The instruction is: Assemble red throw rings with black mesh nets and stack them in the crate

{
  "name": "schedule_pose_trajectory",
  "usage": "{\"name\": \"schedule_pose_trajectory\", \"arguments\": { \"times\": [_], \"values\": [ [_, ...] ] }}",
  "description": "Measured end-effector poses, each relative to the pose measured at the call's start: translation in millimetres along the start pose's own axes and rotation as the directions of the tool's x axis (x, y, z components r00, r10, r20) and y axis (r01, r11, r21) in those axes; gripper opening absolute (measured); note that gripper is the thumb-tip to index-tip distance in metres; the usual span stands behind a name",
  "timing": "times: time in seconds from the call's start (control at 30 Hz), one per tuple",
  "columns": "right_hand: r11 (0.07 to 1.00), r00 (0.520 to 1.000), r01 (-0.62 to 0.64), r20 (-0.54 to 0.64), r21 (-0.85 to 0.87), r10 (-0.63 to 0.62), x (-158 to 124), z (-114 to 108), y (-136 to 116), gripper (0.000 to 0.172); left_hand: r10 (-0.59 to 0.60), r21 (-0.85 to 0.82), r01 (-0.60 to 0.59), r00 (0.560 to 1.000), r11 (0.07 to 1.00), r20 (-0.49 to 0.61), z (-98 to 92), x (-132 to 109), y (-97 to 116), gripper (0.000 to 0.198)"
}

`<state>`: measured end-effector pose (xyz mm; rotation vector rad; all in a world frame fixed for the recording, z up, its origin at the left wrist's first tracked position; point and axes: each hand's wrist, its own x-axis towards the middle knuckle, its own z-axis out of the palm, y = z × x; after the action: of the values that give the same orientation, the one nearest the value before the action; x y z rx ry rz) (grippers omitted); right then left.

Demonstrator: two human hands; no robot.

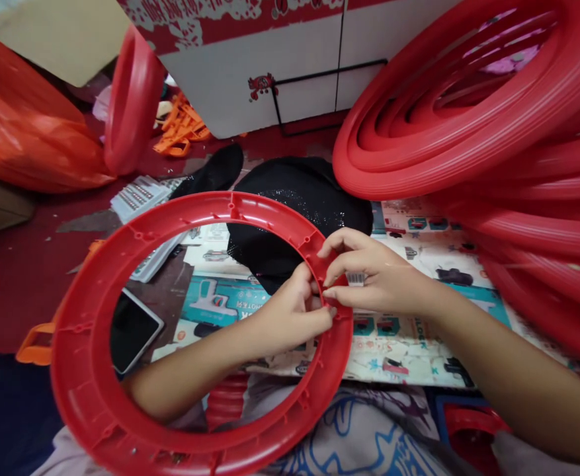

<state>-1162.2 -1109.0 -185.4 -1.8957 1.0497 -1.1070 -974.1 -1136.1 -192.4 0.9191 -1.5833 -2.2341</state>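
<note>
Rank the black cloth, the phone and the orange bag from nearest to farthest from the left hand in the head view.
Measured from the left hand, which pinches the red ring:
1. Black cloth: just above the hand, behind the ring.
2. Phone: to the left, seen through the ring.
3. Orange bag: far upper left.

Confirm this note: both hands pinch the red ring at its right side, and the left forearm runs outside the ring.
Not quite. The head view shows the left forearm passing through the opening of the red ring, not outside it. The rest holds: the left hand and right hand both pinch the ring at its right side.
</note>
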Motion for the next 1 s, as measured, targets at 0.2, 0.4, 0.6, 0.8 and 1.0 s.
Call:
{"name": "schedule_pose_trajectory", "arguments": {
  "times": [0.2,0.4,0.6,0.8,1.0],
  "values": [
    [0.999,0.997,0.04,-0.061,-0.034,-0.042,-2,1,-2,0.011,0.012,0.208,-0.029,0.996,0.978,0.083,-4.5,-3,3,0.054],
    [0.988,0.993,0.101,-0.045,-0.118,-0.107,-3,-3,-2,0.012,-0.092,0.258,0.042,0.978,0.965,0.188,-5.6,-7,2,0.055],
    [0.997,0.999,0.023,-0.028,-0.067,-0.025,-2,-3,2,0.01,-0.162,0.241,0.118,0.972,0.963,0.171,-2.2,-11,6,0.052],
    [1.0,0.999,-0.005,-0.049,-0.021,0.004,0,-1,6,0.012,-0.107,-0.017,0.111,0.985,0.994,0.132,4.3,-8,12,0.068],
    [0.998,0.995,0.05,-0.084,-0.023,-0.052,-1,6,5,0.009,0.033,-0.15,-0.035,0.999,0.988,-0.012,3.1,0,8,0.049]
  ]
}}
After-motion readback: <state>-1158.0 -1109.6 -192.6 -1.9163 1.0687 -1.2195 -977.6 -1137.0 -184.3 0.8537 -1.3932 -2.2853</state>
